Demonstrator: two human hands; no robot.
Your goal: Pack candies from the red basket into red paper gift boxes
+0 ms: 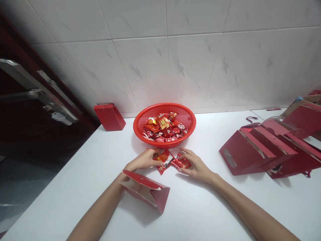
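Observation:
Just in front of a red plastic basket (164, 144) full of wrapped candies (165, 127), my two hands are close together over the table. My left hand (146, 159) is closed on a red and gold candy packet (163, 160). With fingers curled, my right hand (194, 164) grips another red candy packet (184, 163). The two packets nearly meet between my hands. An open red gift box (162, 201) stands below my left hand, beside the forearm; its pale inside shows, and what lies deeper in it is hidden.
A closed red box (110, 117) stands at the back left by the wall. Several red boxes (247, 152) are grouped on the right of the white table (200, 214). A dark door with a metal handle (32, 93) is at the left, and a tiled wall (190, 67) rises behind.

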